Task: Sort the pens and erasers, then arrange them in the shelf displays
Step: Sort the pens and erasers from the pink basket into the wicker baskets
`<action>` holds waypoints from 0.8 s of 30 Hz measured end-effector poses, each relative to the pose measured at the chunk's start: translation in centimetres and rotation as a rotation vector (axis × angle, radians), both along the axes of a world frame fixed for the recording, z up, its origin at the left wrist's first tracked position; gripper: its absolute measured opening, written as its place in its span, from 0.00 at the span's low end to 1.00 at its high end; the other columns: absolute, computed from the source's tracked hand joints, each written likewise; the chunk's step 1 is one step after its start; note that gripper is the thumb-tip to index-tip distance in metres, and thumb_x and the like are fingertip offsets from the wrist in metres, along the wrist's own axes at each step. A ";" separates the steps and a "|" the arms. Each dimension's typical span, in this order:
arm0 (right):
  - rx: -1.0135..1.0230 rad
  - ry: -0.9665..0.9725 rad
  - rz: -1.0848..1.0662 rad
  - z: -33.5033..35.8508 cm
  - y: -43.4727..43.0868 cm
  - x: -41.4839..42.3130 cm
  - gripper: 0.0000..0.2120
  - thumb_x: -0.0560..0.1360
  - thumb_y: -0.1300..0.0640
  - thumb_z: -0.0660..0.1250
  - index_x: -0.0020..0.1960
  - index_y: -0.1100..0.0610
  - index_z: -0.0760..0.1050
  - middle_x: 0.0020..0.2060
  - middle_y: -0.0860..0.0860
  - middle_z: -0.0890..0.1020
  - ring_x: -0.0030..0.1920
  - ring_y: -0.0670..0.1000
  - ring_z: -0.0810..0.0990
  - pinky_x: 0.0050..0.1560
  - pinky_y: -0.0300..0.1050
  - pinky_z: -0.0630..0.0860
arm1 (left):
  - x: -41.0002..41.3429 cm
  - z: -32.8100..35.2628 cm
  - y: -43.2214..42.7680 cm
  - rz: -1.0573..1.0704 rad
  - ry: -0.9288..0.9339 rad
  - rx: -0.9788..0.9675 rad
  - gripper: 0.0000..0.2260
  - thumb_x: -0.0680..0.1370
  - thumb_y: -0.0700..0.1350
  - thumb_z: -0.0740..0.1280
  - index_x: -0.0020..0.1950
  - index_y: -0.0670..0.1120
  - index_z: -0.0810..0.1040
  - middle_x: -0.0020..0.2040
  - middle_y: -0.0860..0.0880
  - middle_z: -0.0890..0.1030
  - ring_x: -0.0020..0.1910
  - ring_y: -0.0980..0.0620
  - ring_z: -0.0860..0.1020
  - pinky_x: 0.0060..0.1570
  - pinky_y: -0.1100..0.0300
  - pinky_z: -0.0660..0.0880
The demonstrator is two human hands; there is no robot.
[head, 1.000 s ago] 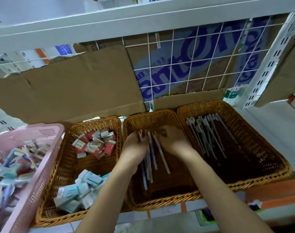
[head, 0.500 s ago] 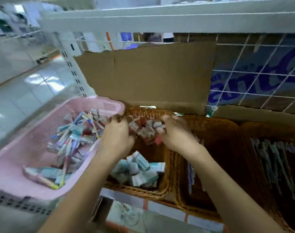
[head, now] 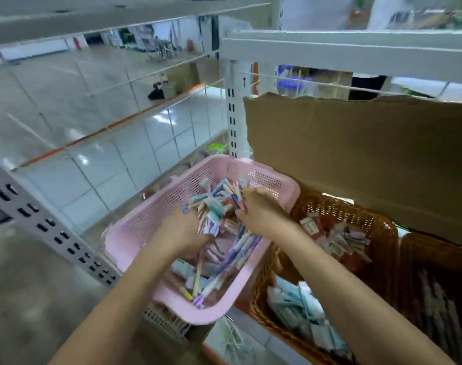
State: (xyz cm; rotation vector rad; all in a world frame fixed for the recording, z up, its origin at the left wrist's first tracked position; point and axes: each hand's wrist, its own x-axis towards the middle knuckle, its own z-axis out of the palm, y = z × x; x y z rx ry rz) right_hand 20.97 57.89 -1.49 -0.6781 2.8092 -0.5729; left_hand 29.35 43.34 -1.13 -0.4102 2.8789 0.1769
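A pink plastic basket (head: 150, 219) sits at the left end of the shelf, holding a mixed heap of pens and erasers (head: 219, 204). Both my hands are down in that heap. My left hand (head: 182, 230) is curled among the pens near the basket's middle. My right hand (head: 261, 212) is closed over items at the heap's right side. The blur hides what each hand grips. To the right, a wicker basket (head: 380, 222) holds red erasers (head: 335, 235) at the back and teal ones (head: 301, 304) at the front.
A second wicker basket (head: 435, 262) with pens lies at the far right, partly cut off. Brown cardboard (head: 356, 154) backs the shelf. A white upright post (head: 233, 111) stands behind the pink basket. A shelf board (head: 343, 46) runs overhead. Tiled floor lies to the left.
My hands left the middle wicker basket's pens, passed over the eraser basket, and now dig into the pink basket. The view has swung to the left.
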 end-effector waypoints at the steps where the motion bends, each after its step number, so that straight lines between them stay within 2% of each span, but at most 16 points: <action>1: 0.015 -0.045 -0.025 -0.2 -1.0 -0.5 0.15 0.78 0.55 0.60 0.62 0.60 0.68 0.59 0.59 0.73 0.59 0.60 0.73 0.51 0.47 0.70 | -0.5 -0.2 -0.6 0.002 -0.015 0.000 0.26 0.76 0.56 0.66 0.65 0.40 0.68 0.62 0.37 0.73 0.61 0.40 0.73 0.55 0.53 0.70; 4: 0.043 -0.123 -0.071 -1.4 -3.2 -2.2 0.24 0.76 0.52 0.62 0.67 0.61 0.62 0.62 0.61 0.72 0.62 0.62 0.71 0.57 0.50 0.71 | -2.9 -1.2 -2.4 -0.008 0.028 -0.013 0.29 0.75 0.58 0.66 0.67 0.40 0.66 0.62 0.37 0.72 0.60 0.38 0.72 0.57 0.50 0.70; 6: 0.099 -0.186 -0.085 -2.3 -4.3 -3.1 0.32 0.74 0.47 0.62 0.70 0.64 0.58 0.65 0.65 0.69 0.64 0.64 0.68 0.63 0.52 0.69 | -4.7 -1.4 -2.9 -0.060 0.024 0.017 0.30 0.74 0.60 0.66 0.68 0.43 0.67 0.62 0.39 0.74 0.60 0.40 0.73 0.57 0.52 0.71; 9: 0.154 -0.247 -0.090 -2.6 -4.7 -3.6 0.40 0.76 0.44 0.63 0.75 0.65 0.48 0.71 0.65 0.60 0.70 0.63 0.61 0.68 0.52 0.62 | -6.9 -2.2 -3.2 -0.137 -0.128 0.087 0.30 0.72 0.63 0.67 0.70 0.50 0.68 0.64 0.47 0.75 0.61 0.43 0.74 0.62 0.55 0.69; 11: 0.132 -0.262 -0.093 -2.9 -4.4 -4.1 0.38 0.75 0.44 0.65 0.74 0.63 0.53 0.70 0.63 0.63 0.68 0.60 0.65 0.63 0.47 0.67 | -7.7 -2.9 -3.3 -0.114 -0.202 0.095 0.32 0.69 0.64 0.70 0.67 0.49 0.70 0.60 0.50 0.77 0.58 0.46 0.75 0.60 0.57 0.70; 13: 0.043 -0.317 -0.082 -3.4 -4.4 -4.5 0.34 0.72 0.45 0.69 0.70 0.60 0.61 0.64 0.57 0.72 0.60 0.56 0.73 0.53 0.42 0.70 | -8.1 -3.6 -3.4 -0.102 -0.212 0.080 0.26 0.69 0.61 0.71 0.61 0.47 0.74 0.51 0.52 0.80 0.48 0.50 0.79 0.48 0.61 0.75; 14: 0.025 -0.322 -0.069 -3.7 -4.5 -4.6 0.37 0.70 0.44 0.71 0.70 0.59 0.60 0.64 0.56 0.73 0.60 0.55 0.74 0.54 0.42 0.70 | -8.2 -3.8 -3.3 -0.099 -0.218 0.068 0.23 0.70 0.59 0.70 0.58 0.46 0.76 0.50 0.50 0.81 0.46 0.49 0.81 0.44 0.61 0.76; 16: 0.036 -0.293 -0.066 -4.1 -4.9 -4.5 0.45 0.68 0.40 0.72 0.73 0.58 0.54 0.69 0.58 0.66 0.64 0.57 0.70 0.61 0.47 0.70 | -8.0 -3.9 -3.1 -0.075 -0.226 0.058 0.14 0.74 0.53 0.68 0.53 0.45 0.76 0.48 0.47 0.80 0.45 0.48 0.79 0.42 0.60 0.74; 17: 0.052 -0.263 -0.071 -4.1 -5.0 -4.6 0.43 0.69 0.41 0.71 0.73 0.58 0.54 0.71 0.59 0.62 0.66 0.59 0.69 0.62 0.49 0.69 | -8.0 -4.1 -3.2 -0.042 -0.215 0.064 0.11 0.74 0.51 0.68 0.50 0.44 0.76 0.45 0.46 0.79 0.42 0.48 0.78 0.40 0.60 0.73; 18: 0.062 -0.240 -0.079 -4.0 -5.1 -4.5 0.39 0.70 0.43 0.70 0.72 0.59 0.56 0.70 0.60 0.62 0.64 0.59 0.69 0.58 0.48 0.70 | -8.2 -4.2 -3.2 -0.008 -0.205 0.081 0.10 0.74 0.49 0.69 0.49 0.43 0.76 0.43 0.47 0.78 0.40 0.49 0.77 0.38 0.60 0.72; 21: 0.072 -0.222 -0.104 -3.7 -5.1 -4.6 0.30 0.73 0.53 0.67 0.68 0.62 0.59 0.56 0.58 0.71 0.49 0.55 0.74 0.43 0.43 0.68 | -7.8 -3.9 -3.2 0.025 -0.204 0.121 0.14 0.74 0.48 0.70 0.54 0.41 0.77 0.45 0.47 0.78 0.40 0.50 0.76 0.38 0.60 0.72; 23: 0.058 -0.248 -0.124 -3.6 -5.2 -4.3 0.30 0.73 0.56 0.65 0.70 0.62 0.56 0.47 0.55 0.73 0.44 0.53 0.74 0.38 0.43 0.70 | -7.6 -3.6 -3.2 0.022 -0.224 0.142 0.14 0.73 0.47 0.71 0.54 0.41 0.77 0.42 0.48 0.77 0.38 0.51 0.75 0.35 0.61 0.70; 24: 0.057 -0.264 -0.122 -3.6 -5.3 -4.2 0.32 0.74 0.57 0.64 0.72 0.61 0.53 0.46 0.55 0.74 0.44 0.53 0.75 0.37 0.44 0.72 | -7.5 -3.3 -3.2 0.010 -0.222 0.159 0.12 0.73 0.47 0.71 0.52 0.41 0.78 0.39 0.49 0.77 0.38 0.51 0.75 0.32 0.63 0.70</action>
